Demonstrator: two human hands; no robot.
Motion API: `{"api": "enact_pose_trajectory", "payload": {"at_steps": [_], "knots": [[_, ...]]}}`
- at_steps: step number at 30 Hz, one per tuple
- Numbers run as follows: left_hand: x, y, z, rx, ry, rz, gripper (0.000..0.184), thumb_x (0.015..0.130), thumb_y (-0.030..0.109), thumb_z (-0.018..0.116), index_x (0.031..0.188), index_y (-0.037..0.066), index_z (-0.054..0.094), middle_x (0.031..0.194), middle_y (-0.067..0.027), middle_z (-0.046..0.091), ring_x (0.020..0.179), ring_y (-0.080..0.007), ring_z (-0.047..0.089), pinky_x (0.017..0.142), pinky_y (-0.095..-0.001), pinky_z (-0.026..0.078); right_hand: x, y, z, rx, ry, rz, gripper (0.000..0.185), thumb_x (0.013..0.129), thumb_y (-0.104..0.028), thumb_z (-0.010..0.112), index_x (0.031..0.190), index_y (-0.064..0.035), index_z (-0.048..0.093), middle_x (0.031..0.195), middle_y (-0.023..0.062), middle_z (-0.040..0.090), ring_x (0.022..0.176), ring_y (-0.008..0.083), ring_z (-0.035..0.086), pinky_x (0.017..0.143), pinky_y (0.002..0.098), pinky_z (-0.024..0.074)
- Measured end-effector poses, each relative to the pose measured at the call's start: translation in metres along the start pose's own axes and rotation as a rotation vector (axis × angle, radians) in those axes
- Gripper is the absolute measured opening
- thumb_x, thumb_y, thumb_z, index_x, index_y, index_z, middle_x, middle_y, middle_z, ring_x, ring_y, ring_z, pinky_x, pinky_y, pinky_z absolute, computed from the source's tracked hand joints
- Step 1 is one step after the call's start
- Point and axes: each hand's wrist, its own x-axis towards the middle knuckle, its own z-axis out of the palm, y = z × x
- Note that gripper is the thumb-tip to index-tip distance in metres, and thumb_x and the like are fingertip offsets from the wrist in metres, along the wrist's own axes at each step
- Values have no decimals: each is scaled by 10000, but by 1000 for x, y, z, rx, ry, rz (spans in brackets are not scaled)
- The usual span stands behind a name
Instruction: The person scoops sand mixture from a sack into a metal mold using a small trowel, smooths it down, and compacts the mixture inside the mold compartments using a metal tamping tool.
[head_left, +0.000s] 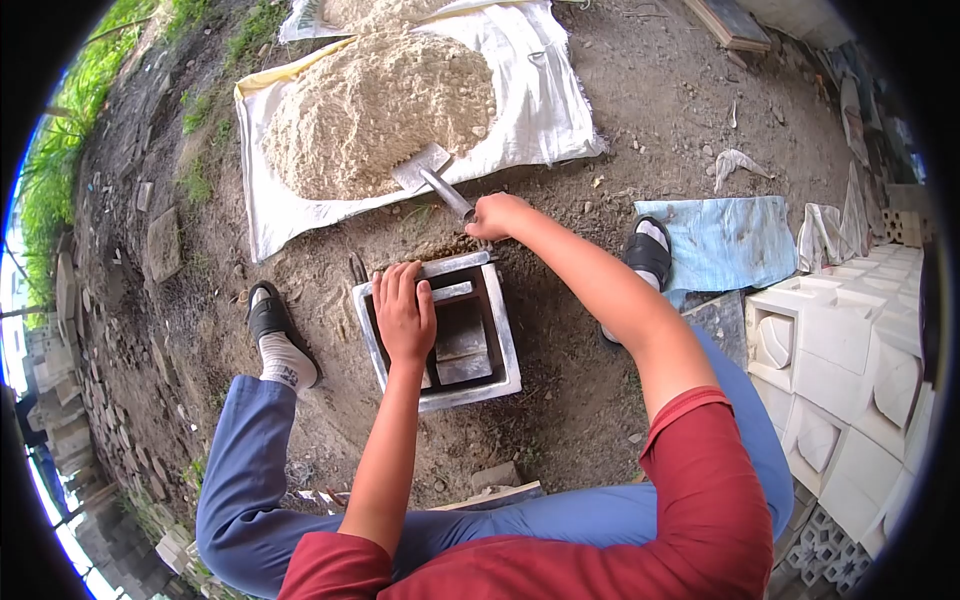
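Observation:
My right hand (500, 217) is closed round the handle of a small hand shovel (422, 168). The shovel's flat metal blade lies at the near edge of a heap of pale sand (385, 105). Below it, a square metal block mould (508, 350) sits on the ground between my feet, with metal inner pieces and dark gaps showing inside. My left hand (403, 310) lies flat, fingers stretched out, over the mould's upper left part; its palm hides some of the inside. Nothing shows in that hand.
The heap lies on a white woven sack (540, 90). To the right are a blue sheet (725, 245) by my foot and stacked pale moulded blocks (840, 370). A wooden board (730, 25) lies at the far right. Stones and rubble (165, 245) cover the left ground.

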Motion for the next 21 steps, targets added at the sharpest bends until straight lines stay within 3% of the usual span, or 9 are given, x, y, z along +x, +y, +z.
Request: {"api": "enact_pose_trajectory", "payload": {"at_steps": [4,5,6,9,10,12,15,18,21], "knots": [[0,0,0,6,2,1,307,1035,228,504,1261,59,625,1249,-132,646,1287,-334,553,1214,-507,291,7,-7,-2,-62,-28,90,456,879,-462,661,1161,-123,776,1200,125,748,1138,306,711,986,445,559],[0,0,0,8,0,2,307,1035,228,504,1261,59,625,1249,-132,646,1287,-334,553,1214,-507,291,11,1,2,-81,-4,-9,412,892,-418,615,1107,-103,771,1058,120,775,934,290,746,834,430,593],[0,1,-1,12,-1,0,314,1040,225,482,1255,50,629,1253,-141,646,1280,-337,558,1212,-499,297,13,7,6,-79,-5,-8,412,892,-418,615,1107,-103,771,1058,120,775,934,290,746,834,430,593],[1,3,-2,21,-2,-1,325,1045,225,462,1251,41,634,1259,-149,646,1274,-340,563,1209,-491,304,22,40,18,904,-247,-147,360,1065,-384,525,1263,-133,690,995,41,752,774,122,641,654,324,520],[1,2,-1,30,-4,3,326,1045,227,463,1252,42,634,1261,-149,646,1274,-340,563,1208,-491,305,13,48,15,1256,-396,-215,362,1082,-364,520,1270,-103,686,1081,45,751,894,123,682,737,311,539],[0,0,0,15,-10,-3,321,1042,235,482,1257,47,628,1261,-144,643,1285,-337,554,1213,-499,294,-4,55,21,1426,-370,-266,320,1083,-303,541,1238,-60,682,1102,38,740,1032,162,712,873,339,560],[-1,-1,1,6,-14,0,319,1038,243,501,1264,53,621,1263,-140,639,1297,-335,545,1219,-506,282,-14,57,29,1536,-363,-299,284,1055,-230,620,1270,-56,681,1146,35,738,1098,167,711,900,326,574],[-1,-2,2,5,-12,-2,322,1037,242,500,1268,52,621,1267,-141,638,1300,-336,543,1220,-506,280,-7,60,34,1542,-400,-361,275,1021,-210,679,1252,-60,690,1173,28,736,1082,138,703,864,279,567],[0,-1,0,4,-18,0,324,1038,240,499,1270,51,621,1268,-141,639,1303,-336,542,1220,-506,279,-3,57,35,1489,-287,-277,310,941,-205,785,1195,-45,709,1055,32,750,950,128,715,780,263,567]]}}
